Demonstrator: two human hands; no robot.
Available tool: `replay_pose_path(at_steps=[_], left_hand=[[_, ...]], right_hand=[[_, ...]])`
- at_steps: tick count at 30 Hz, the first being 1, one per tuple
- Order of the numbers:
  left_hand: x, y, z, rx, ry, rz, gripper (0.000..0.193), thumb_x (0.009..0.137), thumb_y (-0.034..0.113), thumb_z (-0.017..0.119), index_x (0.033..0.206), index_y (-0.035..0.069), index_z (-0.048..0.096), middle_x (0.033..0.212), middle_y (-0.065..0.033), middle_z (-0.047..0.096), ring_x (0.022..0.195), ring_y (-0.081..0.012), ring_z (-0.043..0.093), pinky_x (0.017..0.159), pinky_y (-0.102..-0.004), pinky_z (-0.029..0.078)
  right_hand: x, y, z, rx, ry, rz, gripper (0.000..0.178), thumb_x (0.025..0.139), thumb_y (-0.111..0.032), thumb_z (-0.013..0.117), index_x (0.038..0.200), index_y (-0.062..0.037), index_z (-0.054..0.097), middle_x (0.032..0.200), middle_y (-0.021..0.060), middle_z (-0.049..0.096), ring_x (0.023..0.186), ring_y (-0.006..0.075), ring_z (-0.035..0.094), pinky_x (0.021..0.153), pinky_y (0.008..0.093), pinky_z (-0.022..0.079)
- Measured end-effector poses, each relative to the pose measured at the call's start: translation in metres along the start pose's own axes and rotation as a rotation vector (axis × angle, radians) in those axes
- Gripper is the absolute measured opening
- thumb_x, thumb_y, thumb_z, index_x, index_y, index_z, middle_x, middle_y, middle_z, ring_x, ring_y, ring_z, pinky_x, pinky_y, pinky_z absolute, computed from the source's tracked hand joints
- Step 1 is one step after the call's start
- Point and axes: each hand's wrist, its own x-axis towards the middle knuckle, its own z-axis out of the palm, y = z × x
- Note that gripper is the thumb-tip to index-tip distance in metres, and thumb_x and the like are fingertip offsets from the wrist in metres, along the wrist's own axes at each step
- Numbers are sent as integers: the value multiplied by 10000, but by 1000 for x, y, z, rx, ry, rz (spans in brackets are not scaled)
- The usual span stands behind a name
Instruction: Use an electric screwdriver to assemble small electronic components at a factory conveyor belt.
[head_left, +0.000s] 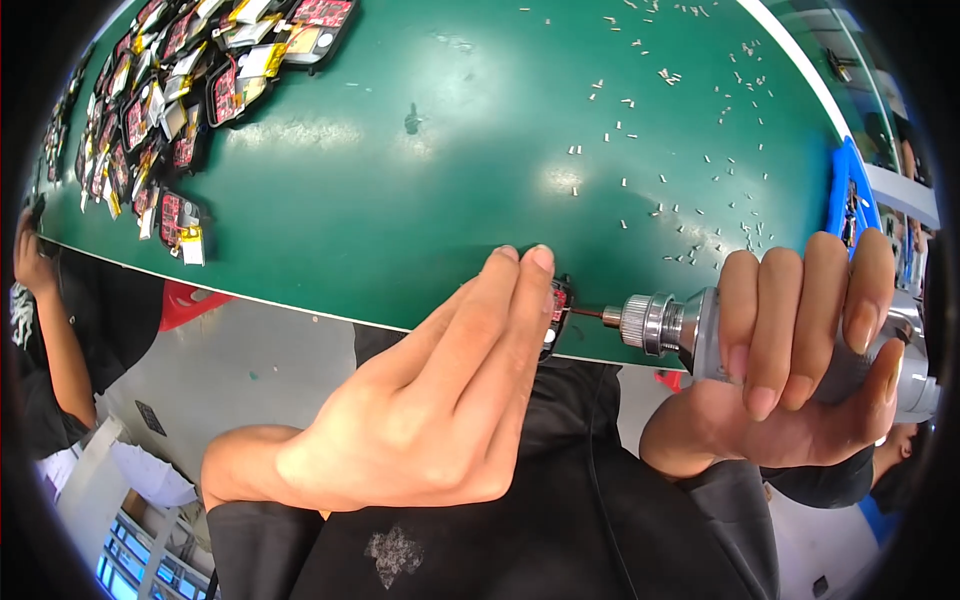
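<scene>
My right hand is wrapped round a grey electric screwdriver, held almost level. Its thin bit points left and reaches the edge of a small black device housing with a red circuit board at the table's near edge. Fingers together, my left hand covers most of that housing and holds it; the thumb and the far side of the housing are hidden. Whether the bit sits in a screw is too small to tell.
Many small silver screws lie scattered over the right of the green table. A heap of similar open housings with red boards and battery packs fills the far left. A blue bin stands at right. Another person's arm shows at left.
</scene>
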Motion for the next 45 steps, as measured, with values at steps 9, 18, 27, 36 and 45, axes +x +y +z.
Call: replay_pose_path(at_steps=[9, 18, 27, 36, 45], left_hand=[[-1, 0, 5, -64, 40, -16, 213, 653, -31, 666, 835, -141, 656, 1001, -257, 666, 879, -324, 665, 719, -325, 588], [2, -9, -13, -82, -22, 26, 273, 666, 28, 636, 877, -144, 656, 1076, -273, 643, 964, -345, 638, 802, -353, 564], [-6, -9, -19, -120, -57, -16, 372, 717, 71, 595, 1027, -132, 619, 1117, -235, 612, 1041, -315, 608, 904, -378, 507], [-16, -134, -73, 375, 203, -551, 401, 835, 19, 640, 1230, 2, 573, 1232, -190, 587, 1119, -356, 556, 957, -432, 451], [49, -109, -31, 161, 177, -337, 320, 749, -30, 694, 1061, -1, 629, 1103, -139, 600, 1011, -333, 582, 845, -413, 488]], right_hand=[[3, 1, -1, -91, 4, 51, 190, 894, -217, 544, 847, -95, 407, 594, 8, 450, 459, 100, 457, 539, 261, 388], [28, 3, 9, -232, -249, 223, 203, 848, -191, 597, 782, -91, 433, 537, 7, 482, 394, 104, 444, 451, 252, 412], [19, 9, 2, 8, -285, -2, 176, 808, -122, 665, 751, -17, 537, 568, 71, 529, 423, 174, 473, 403, 281, 361], [-26, -9, -33, 195, 115, -137, 153, 843, -96, 557, 825, -57, 410, 558, 31, 427, 412, 126, 399, 468, 260, 375], [-51, 13, -41, 401, 222, 0, 106, 824, -117, 518, 849, -47, 443, 546, 47, 428, 435, 164, 419, 492, 323, 383]])
